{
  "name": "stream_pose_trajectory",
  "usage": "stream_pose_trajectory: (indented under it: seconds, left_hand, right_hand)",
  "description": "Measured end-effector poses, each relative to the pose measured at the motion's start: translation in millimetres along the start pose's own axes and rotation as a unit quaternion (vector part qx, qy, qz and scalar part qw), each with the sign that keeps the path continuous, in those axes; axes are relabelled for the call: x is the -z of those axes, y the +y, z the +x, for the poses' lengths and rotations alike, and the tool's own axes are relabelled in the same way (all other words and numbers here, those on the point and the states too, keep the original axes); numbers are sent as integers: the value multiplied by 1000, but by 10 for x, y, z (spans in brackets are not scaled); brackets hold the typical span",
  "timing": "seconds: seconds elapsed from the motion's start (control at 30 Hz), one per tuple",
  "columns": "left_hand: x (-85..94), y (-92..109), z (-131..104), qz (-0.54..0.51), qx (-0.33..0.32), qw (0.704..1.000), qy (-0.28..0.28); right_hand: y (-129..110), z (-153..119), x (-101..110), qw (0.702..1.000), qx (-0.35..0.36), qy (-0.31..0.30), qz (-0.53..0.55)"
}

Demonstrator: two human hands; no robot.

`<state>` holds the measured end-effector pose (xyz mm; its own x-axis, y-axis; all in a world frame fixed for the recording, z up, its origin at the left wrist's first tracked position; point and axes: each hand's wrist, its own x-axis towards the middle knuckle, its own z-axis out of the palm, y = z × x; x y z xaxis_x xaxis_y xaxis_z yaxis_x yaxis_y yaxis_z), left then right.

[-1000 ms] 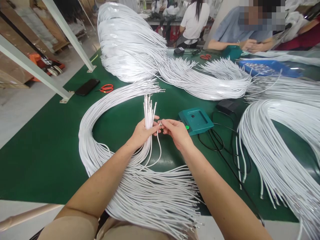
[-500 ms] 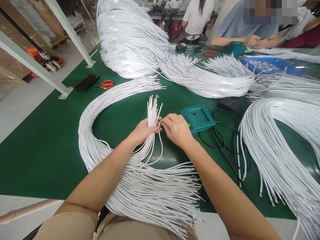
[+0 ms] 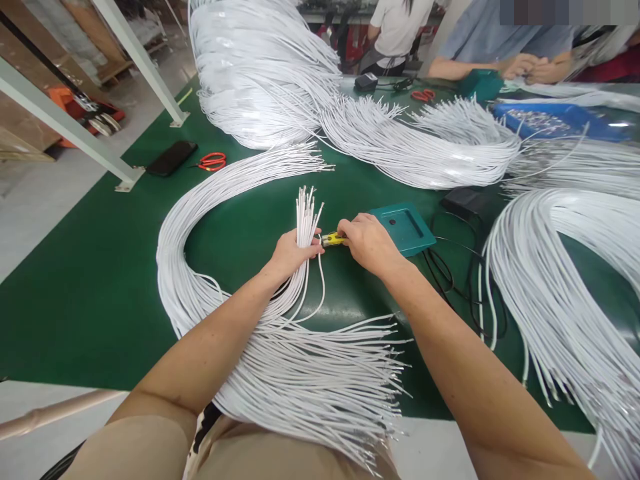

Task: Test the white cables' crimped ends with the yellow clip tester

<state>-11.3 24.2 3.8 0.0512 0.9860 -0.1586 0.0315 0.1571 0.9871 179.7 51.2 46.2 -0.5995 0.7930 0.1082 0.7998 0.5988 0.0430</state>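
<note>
My left hand (image 3: 291, 253) is wrapped round an upright bundle of white wires (image 3: 303, 223), whose tips poke out above the fingers. One wire (image 3: 323, 283) stands apart from the bundle and loops down on its right side. Facing it, my right hand (image 3: 369, 241) grips a small yellow tool (image 3: 334, 239) with a metal tip. That tip points left, at the fingertips of my left hand and the end of the separate wire; whether they touch I cannot tell. A large fan of white wires (image 3: 310, 380) lies beneath my forearms, curving round from the left.
A teal box (image 3: 406, 230) with black cables (image 3: 443, 283) sits beyond my right hand. More white wire bundles (image 3: 565, 280) lie right and behind. Red scissors (image 3: 212, 161), a black phone (image 3: 172, 159) and a blue tray (image 3: 565, 121) are on the green table (image 3: 100, 280). Another person works opposite.
My right hand has drawn back slightly to the right, and the yellow tool now shows between the hands. My left hand still holds the bundle. The view has shifted a little.
</note>
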Motion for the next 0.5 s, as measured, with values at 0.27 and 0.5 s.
stream_pose_trajectory:
  seconds: [0.27,0.5]
  left_hand:
    - [-38,-43,58,74,0,997,12]
    - [-39,19,25,58,20,998,-4]
  right_hand:
    - [10,36,-1,1000,-9,-15,10]
    - [61,-134,19,981,-150,117,-23]
